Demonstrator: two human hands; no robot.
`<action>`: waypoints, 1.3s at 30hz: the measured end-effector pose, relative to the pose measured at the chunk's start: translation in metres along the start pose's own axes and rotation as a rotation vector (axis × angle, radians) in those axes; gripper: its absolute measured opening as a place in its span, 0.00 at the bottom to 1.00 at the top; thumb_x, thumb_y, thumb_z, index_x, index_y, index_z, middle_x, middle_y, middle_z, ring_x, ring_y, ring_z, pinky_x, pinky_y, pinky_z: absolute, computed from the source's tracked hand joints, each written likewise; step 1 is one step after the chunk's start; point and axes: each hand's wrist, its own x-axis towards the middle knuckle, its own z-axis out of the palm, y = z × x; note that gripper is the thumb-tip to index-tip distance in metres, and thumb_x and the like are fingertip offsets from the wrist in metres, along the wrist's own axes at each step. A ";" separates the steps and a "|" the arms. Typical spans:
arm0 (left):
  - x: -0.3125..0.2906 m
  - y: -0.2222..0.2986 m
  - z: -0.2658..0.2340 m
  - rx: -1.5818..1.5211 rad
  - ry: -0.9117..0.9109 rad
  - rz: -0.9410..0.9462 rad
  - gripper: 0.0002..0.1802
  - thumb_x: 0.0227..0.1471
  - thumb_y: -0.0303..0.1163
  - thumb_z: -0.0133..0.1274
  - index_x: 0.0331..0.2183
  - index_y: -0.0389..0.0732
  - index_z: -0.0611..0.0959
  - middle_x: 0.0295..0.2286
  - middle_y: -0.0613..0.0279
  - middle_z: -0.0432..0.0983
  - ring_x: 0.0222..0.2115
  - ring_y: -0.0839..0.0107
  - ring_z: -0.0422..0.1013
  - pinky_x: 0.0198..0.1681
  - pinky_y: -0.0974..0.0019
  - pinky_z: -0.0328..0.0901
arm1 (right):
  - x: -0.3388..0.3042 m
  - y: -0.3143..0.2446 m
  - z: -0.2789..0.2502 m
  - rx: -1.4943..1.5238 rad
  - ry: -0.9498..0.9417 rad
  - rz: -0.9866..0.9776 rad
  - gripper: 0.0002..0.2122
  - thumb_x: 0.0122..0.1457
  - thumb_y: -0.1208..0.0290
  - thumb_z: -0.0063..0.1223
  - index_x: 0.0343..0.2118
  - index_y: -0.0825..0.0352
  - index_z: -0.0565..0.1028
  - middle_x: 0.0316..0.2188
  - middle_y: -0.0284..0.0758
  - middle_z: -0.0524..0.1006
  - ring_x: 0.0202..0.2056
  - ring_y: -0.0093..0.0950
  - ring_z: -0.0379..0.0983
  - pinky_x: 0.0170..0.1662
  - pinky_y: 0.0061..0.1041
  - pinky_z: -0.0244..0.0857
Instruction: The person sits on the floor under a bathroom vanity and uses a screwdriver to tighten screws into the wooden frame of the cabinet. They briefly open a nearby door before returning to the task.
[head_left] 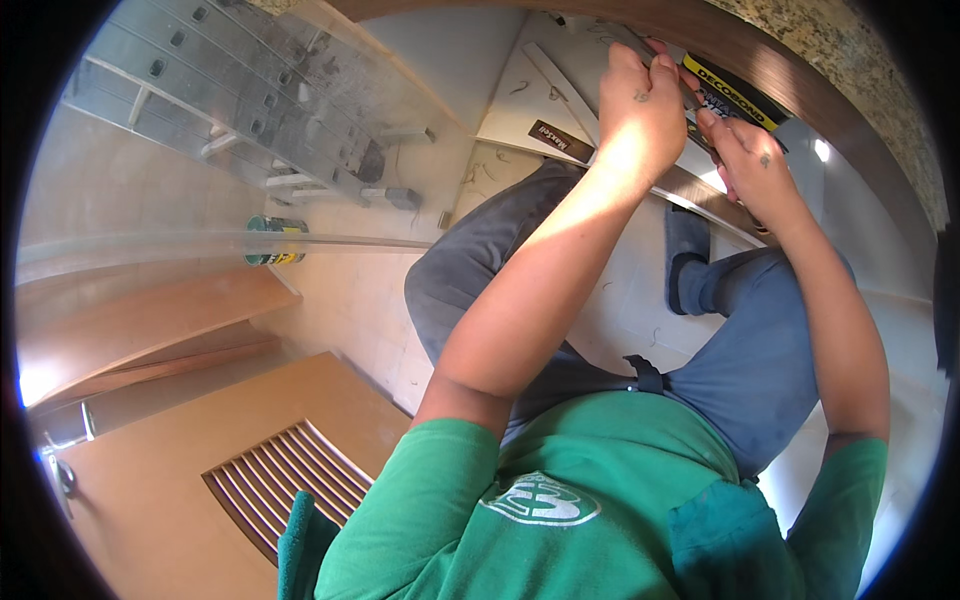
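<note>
Both hands are raised close together at the upper right, under the edge of a counter. My left hand (642, 112) is closed round a narrow grey strip (628, 40), which slants down toward the other hand. My right hand (752, 168) has its fingers curled round a slim, dark thing, mostly hidden by the fingers. Just behind the hands is a black and yellow container (735, 92). A small dark labelled piece (560, 141) lies on a pale panel (510, 118), near my left wrist. A thin white strip (560, 88) also rests there.
A granite countertop (830, 45) with a wooden edge (800, 85) curves overhead. Left stand a metal ladder (215, 130), a clear glass panel edge (350, 240) and a green can (276, 240). A brown door with slats (150, 460) is at lower left. Shavings litter the floor.
</note>
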 end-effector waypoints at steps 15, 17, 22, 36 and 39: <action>-0.007 -0.009 0.004 0.071 -0.016 0.115 0.10 0.64 0.30 0.43 0.41 0.32 0.68 0.28 0.56 0.81 0.26 0.75 0.72 0.28 0.69 0.67 | -0.009 0.005 0.003 0.166 -0.015 -0.028 0.26 0.64 0.46 0.50 0.23 0.70 0.76 0.16 0.30 0.69 0.17 0.20 0.65 0.22 0.24 0.61; -0.002 -0.005 0.000 0.038 0.005 0.036 0.10 0.64 0.30 0.43 0.41 0.32 0.68 0.27 0.56 0.81 0.25 0.75 0.72 0.27 0.70 0.66 | -0.009 -0.004 0.001 0.120 -0.046 0.039 0.26 0.65 0.47 0.50 0.23 0.70 0.76 0.16 0.30 0.69 0.17 0.20 0.65 0.22 0.24 0.61; 0.001 -0.009 0.001 0.015 -0.002 0.098 0.08 0.64 0.31 0.42 0.42 0.36 0.68 0.27 0.58 0.81 0.25 0.75 0.72 0.27 0.70 0.66 | -0.005 -0.002 0.003 0.082 -0.027 -0.009 0.27 0.64 0.46 0.50 0.23 0.70 0.76 0.16 0.29 0.69 0.17 0.19 0.64 0.21 0.23 0.59; 0.009 -0.016 -0.001 -0.065 0.011 0.072 0.05 0.62 0.27 0.42 0.41 0.38 0.68 0.29 0.54 0.80 0.26 0.72 0.73 0.27 0.68 0.67 | -0.005 -0.015 0.000 0.069 -0.012 0.028 0.29 0.61 0.43 0.53 0.24 0.72 0.76 0.16 0.32 0.70 0.20 0.22 0.67 0.27 0.26 0.64; 0.009 0.000 -0.001 -0.131 -0.002 0.033 0.05 0.62 0.27 0.42 0.40 0.38 0.68 0.28 0.52 0.79 0.27 0.70 0.74 0.29 0.67 0.67 | 0.000 -0.019 -0.003 0.014 -0.011 0.064 0.29 0.61 0.42 0.52 0.25 0.72 0.77 0.18 0.34 0.72 0.23 0.23 0.69 0.32 0.27 0.65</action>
